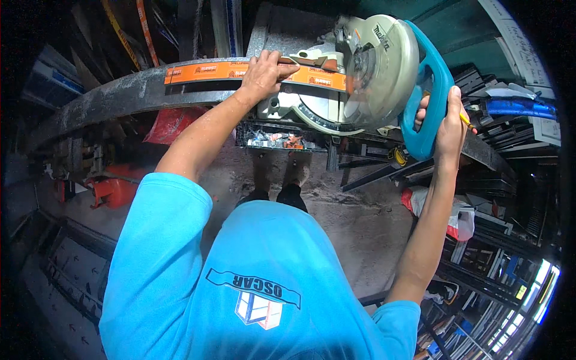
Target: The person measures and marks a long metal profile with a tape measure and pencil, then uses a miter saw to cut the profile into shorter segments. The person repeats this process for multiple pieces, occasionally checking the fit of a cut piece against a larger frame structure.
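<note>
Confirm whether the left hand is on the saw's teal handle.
No, the left hand holds the orange-labelled strip; the right hand grips the teal handle.

The floor is grey-brown and dusty. Far right, a dark green panel stands beside a white board. Near right, a rack of bars meets bright light. Far left, 2 strips, 1 yellow, 1 orange, sit in shadow.

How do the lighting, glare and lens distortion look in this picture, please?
In the head view, the grey rail and orange strip bow with fisheye distortion; in the head view, glare whitens the bright strips at lower right; in the head view, the corners go black, while the saw's teal handle is well lit.
</note>
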Demonstrator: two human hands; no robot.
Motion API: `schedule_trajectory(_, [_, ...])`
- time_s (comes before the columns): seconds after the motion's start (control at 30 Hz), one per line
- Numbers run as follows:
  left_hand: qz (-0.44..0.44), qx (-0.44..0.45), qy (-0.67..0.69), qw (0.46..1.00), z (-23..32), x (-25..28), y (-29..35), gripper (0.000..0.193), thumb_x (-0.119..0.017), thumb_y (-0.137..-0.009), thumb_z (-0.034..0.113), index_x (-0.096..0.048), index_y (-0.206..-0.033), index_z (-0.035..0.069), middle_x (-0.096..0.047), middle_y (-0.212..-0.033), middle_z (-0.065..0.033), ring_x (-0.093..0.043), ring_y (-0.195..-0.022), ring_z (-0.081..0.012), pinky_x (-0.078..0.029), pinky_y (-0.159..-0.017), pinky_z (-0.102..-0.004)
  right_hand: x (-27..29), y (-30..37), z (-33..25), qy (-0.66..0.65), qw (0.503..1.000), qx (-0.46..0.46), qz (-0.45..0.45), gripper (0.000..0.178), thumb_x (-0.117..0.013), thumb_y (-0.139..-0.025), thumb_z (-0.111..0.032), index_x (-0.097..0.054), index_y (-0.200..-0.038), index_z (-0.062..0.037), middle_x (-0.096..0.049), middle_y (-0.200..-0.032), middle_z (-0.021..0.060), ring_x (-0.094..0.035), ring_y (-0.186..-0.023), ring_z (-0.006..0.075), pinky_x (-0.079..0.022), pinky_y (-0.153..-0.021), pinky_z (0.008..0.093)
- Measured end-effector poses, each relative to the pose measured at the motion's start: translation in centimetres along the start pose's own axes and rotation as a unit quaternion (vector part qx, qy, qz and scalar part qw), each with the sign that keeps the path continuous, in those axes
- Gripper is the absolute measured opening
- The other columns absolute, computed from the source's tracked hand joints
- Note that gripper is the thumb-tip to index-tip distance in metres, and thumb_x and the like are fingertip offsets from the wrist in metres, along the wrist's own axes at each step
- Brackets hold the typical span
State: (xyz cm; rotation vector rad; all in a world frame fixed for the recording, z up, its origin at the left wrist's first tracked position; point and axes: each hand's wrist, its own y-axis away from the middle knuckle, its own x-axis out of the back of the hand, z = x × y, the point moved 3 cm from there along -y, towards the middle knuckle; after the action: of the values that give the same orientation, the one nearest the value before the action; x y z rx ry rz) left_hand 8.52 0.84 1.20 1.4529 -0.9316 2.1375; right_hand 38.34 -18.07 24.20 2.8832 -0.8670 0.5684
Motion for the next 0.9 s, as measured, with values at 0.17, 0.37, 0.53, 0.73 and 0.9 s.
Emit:
schedule_trajectory(0.17, [0.001, -0.001, -0.004, 1.0, -0.05, -0.07, 0.09, 0.06, -0.077, -0.082, 0.012, -0.068, -0.136, 0.039, -0.058, -0.124, -0.0097, -0.052, -0.116, -0.0316, -0.044, -0.094, -0.0463, -0.06, 0.02, -0.05, -0.002, 1.0, -0.001, 0.006, 0.061, -0.04, -0.109, -0.054, -0.064, -0.09, -0.0014, -0.067, -0.073, 0.008, -0.065, -0.059, 0.0141, -0.054, -0.056, 0.0307])
schedule_trajectory(0.37, [-0.005, 0.007, 0.004, 1.0, 0.3, 0.45, 0.07, 0.057, -0.077, -0.084, 0.013, -0.069, -0.135, 0.037, -0.058, -0.122, -0.0099, -0.051, -0.115, -0.0316, -0.043, -0.093, -0.0461, -0.25, 0.32, -0.34, -0.002, 1.0, -0.006, 0.009, 0.061, -0.04, -0.109, -0.054, -0.063, -0.09, -0.0011, -0.066, -0.072, 0.0083, -0.065, -0.059, 0.0144, -0.055, -0.055, 0.0308])
schedule_trajectory(0.53, [-0.002, 0.003, 0.008, 1.0, 0.33, 0.58, 0.02, 0.056, -0.077, -0.084, 0.014, -0.07, -0.134, 0.036, -0.058, -0.12, -0.0099, -0.051, -0.114, -0.0317, -0.043, -0.092, -0.0459, -0.22, 0.35, -0.25, -0.001, 1.0, -0.002, 0.013, 0.061, -0.04, -0.109, -0.054, -0.063, -0.089, -0.0012, -0.066, -0.071, 0.0087, -0.064, -0.058, 0.0149, -0.055, -0.055, 0.0309])
schedule_trajectory(0.73, [-0.003, 0.013, 0.007, 1.0, 0.51, 0.75, 0.04, 0.053, -0.078, -0.085, 0.015, -0.071, -0.132, 0.038, -0.057, -0.119, -0.0063, -0.051, -0.116, -0.028, -0.041, -0.095, -0.0441, -0.27, 0.47, -0.27, 0.004, 1.0, 0.006, 0.014, 0.061, -0.04, -0.109, -0.054, -0.063, -0.09, -0.001, -0.066, -0.072, 0.0088, -0.064, -0.058, 0.0149, -0.055, -0.055, 0.0313])
schedule_trajectory(0.9, [-0.004, 0.016, 0.008, 1.0, 0.47, 0.8, 0.03, 0.054, -0.078, -0.084, 0.013, -0.072, -0.131, 0.038, -0.057, -0.118, -0.0065, -0.052, -0.116, -0.0281, -0.041, -0.094, -0.0443, -0.37, 0.48, -0.23, 0.006, 1.0, 0.002, 0.021, 0.061, -0.04, -0.109, -0.054, -0.063, -0.09, -0.0012, -0.067, -0.075, 0.0088, -0.065, -0.06, 0.0149, -0.055, -0.057, 0.0317])
